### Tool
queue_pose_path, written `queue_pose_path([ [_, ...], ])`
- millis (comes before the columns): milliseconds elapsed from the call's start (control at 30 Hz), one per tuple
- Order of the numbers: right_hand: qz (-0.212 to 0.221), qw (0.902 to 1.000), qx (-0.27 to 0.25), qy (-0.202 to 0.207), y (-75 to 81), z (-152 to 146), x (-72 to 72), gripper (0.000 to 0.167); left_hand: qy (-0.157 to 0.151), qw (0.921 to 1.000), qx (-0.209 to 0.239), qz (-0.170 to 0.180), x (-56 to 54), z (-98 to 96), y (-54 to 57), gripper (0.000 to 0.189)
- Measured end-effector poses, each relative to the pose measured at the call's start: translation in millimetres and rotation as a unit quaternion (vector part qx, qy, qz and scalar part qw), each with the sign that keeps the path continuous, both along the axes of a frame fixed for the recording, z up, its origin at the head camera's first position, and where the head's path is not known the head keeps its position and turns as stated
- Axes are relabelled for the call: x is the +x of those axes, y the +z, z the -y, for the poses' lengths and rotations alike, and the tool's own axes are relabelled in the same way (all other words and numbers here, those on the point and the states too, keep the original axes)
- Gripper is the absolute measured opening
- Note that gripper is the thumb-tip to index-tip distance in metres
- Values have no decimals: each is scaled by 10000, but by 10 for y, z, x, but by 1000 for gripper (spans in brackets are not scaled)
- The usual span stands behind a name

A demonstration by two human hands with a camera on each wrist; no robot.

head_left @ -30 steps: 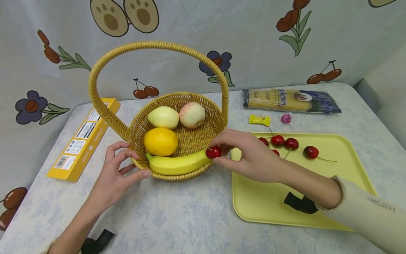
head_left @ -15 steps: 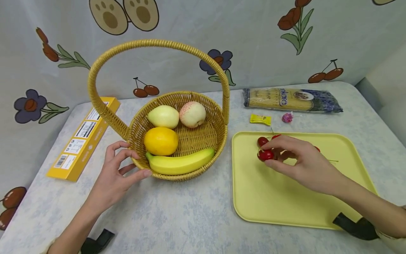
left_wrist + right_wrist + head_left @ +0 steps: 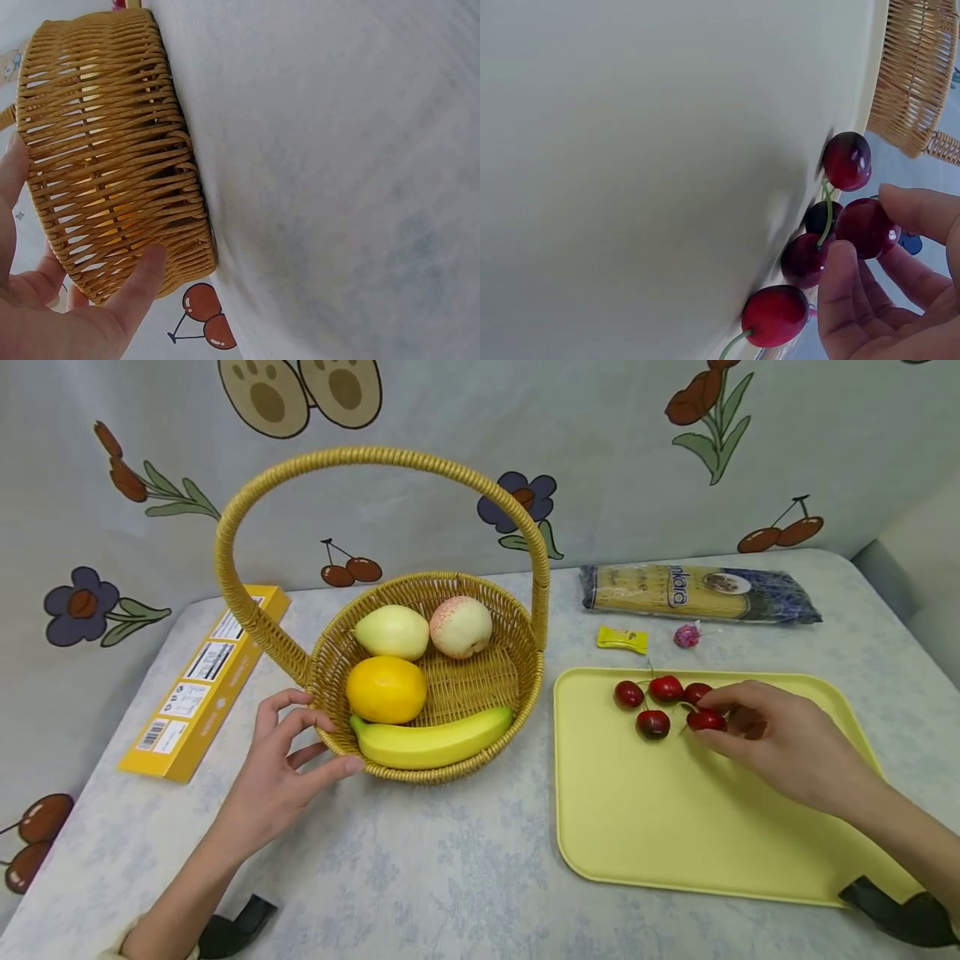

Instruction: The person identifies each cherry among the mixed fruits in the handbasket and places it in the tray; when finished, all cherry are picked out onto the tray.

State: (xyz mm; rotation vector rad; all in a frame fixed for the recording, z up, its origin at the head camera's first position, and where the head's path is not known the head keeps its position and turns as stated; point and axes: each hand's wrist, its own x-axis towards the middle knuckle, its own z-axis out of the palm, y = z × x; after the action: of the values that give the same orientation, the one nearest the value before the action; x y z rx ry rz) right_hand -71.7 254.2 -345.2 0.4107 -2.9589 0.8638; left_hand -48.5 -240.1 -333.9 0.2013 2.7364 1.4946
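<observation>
My right hand (image 3: 787, 747) pinches a dark red cherry (image 3: 866, 229) between thumb and fingertips, low over the yellow tray (image 3: 637, 827). Right by it lie several other cherries (image 3: 653, 724), a couple with green stems; the hand covers part of the group in the head view. My left hand (image 3: 281, 777) holds the near left side of the wicker basket (image 3: 534, 681), thumb and fingers spread along its rim and outer wall (image 3: 112, 150). Inside the basket are a banana (image 3: 435, 742), a lemon (image 3: 386, 691), a pale green fruit (image 3: 392, 632) and a peach (image 3: 461, 627).
Behind the tray lie a bag of spaghetti (image 3: 697, 593), a yellow wrapped candy (image 3: 622, 639) and a pink wrapped one (image 3: 686, 635). A long yellow box (image 3: 206, 685) sits left of the basket. The basket's tall handle (image 3: 382, 456) arches upward.
The right hand has carried its cherry from over the basket's right rim to the right, to the cherries on the tray. The left hand has kept its place on the basket.
</observation>
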Motion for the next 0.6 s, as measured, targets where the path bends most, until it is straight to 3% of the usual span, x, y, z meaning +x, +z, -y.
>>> queue_pose_path([
  [267,411,9982,439,27,-37,-22,-51,33,6,10000,-54,-38,-2,-1,-1,35],
  [600,404,9971,635,110,-48,-33,-63,36,-15,10000,-53,-36,-4,-1,4,35],
])
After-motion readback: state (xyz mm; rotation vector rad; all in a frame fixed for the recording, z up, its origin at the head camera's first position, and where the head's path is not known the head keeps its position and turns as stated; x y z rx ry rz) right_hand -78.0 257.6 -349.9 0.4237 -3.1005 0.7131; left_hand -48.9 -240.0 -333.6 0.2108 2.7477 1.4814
